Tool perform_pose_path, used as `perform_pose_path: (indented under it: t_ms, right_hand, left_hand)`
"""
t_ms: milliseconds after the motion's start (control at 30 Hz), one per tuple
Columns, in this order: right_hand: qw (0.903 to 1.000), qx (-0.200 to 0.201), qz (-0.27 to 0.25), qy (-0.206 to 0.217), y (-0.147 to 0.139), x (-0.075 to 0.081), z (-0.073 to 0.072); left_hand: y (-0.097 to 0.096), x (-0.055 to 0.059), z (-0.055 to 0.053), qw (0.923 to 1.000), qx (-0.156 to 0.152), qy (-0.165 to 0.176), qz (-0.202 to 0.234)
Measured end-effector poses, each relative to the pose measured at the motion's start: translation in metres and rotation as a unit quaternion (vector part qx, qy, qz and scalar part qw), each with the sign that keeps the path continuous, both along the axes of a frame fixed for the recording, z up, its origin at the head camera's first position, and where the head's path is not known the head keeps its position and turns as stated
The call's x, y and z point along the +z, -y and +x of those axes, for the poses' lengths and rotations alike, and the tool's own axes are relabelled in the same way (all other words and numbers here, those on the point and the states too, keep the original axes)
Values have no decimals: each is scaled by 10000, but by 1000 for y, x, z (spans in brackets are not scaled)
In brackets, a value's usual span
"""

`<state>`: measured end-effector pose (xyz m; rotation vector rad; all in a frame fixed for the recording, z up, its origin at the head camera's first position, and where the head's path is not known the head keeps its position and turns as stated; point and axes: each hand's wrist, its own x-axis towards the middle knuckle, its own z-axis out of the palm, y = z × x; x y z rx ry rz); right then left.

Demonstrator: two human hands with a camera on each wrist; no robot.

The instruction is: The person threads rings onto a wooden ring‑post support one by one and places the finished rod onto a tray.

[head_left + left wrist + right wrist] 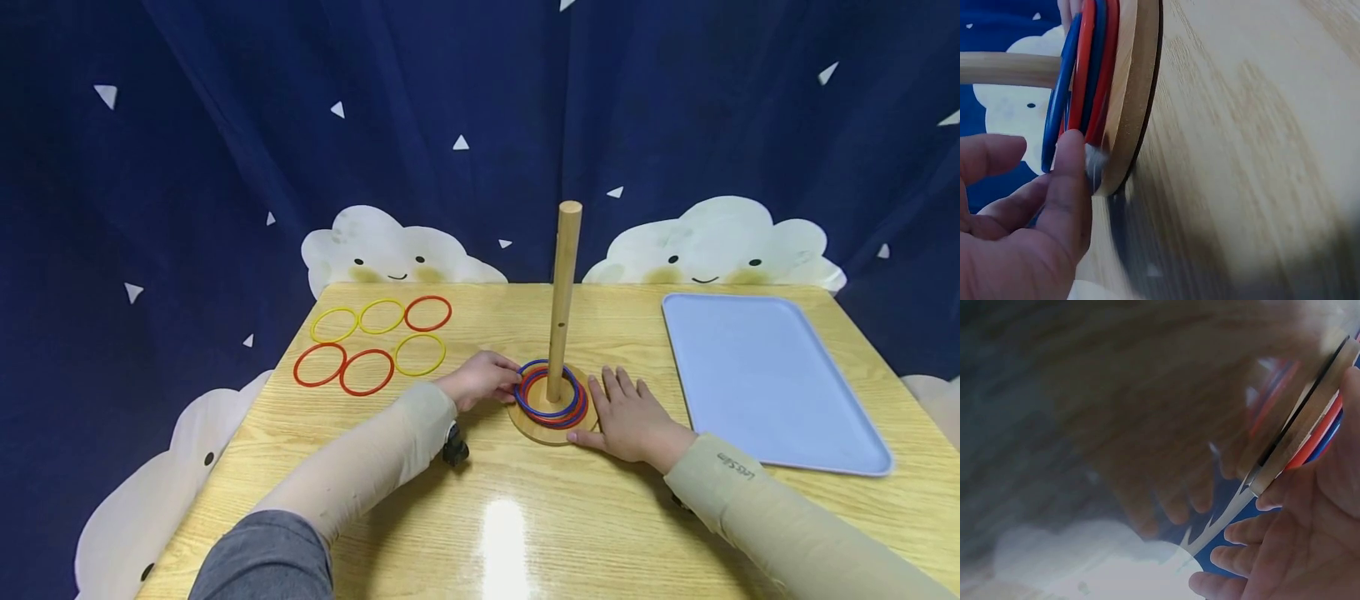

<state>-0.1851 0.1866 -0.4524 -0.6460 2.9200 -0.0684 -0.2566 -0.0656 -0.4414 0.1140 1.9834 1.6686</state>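
Rings, three yellow (417,374) and three red (367,394), lie flat in two rows on the left side of a wooden table (585,517). To their right, a person's left hand (483,381) reaches a stack of more rings. One fingertip meets the rim of a stacked red ring (1084,56), while the digit above stands apart from it, so nothing appears clamped between them. The stack, at least four rings alternating blue and red, sits around an upright wooden post (562,292) on a round base (536,431), the top blue ring (1057,103) tilted. The rings look light, thin and stiff, probably smooth plastic: a little slippery, hardly fragile, and best pinched at the outer rim, one at a time, since the rims below crowd close together. On the base's other side, the person's right hand (636,421) lies with fingers spread, thumb at the base's near edge, gripping nothing. At far right, a pale blue tray (772,375) lies flat on the table.
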Motion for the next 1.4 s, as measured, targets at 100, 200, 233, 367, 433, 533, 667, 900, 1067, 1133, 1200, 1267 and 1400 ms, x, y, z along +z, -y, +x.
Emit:
perform_pose_path:
  t_ms: [100,200,233,367,433,533,667,900,1067,1133,1200,1267,1400]
  right_hand:
    - [10000,13,42,-1,0,0,0]
    - [10000,29,91,-9,1,1,0]
    - [9999,30,98,-16,1,1,1]
    - [10000,20,62,-27,2,2,2]
    - [10000,8,46,-2,2,3,2]
    - [10000,-16,37,67,2,4,3]
    - [9999,-42,-1,140,1,4,3]
    - [9999,-8,10,118,1,5,3]
    - [9999,-8,32,102,0,5,3]
    - [9999,-11,32,105,-1,4,2]
    - [9999,-6,18,113,0,3,2]
    - [9999,7,-12,117,0,2,2]
    - [9999,28,-52,91,0,1,1]
  left_hand:
    - [-2,1,3,9999,-132,-4,-69]
    - [-5,2,5,9995,-261,46,-191]
    - [-6,4,6,9992,-305,56,-246]
    - [-7,7,7,9980,-481,46,-418]
    - [-5,8,7,9974,-551,-23,-456]
    - [2,10,5,9979,-439,-295,-365]
    - [22,12,-1,9972,304,-683,-73]
    - [78,18,-21,9864,1342,-670,679]
    - [116,21,-36,9808,1436,-772,1073]
    - [130,19,-43,9783,1525,-909,1066]
    - [143,16,-48,9768,1674,-1030,848]
    - [156,10,-54,9745,1870,-1124,522]
    - [174,0,-60,9703,2127,-1151,60]
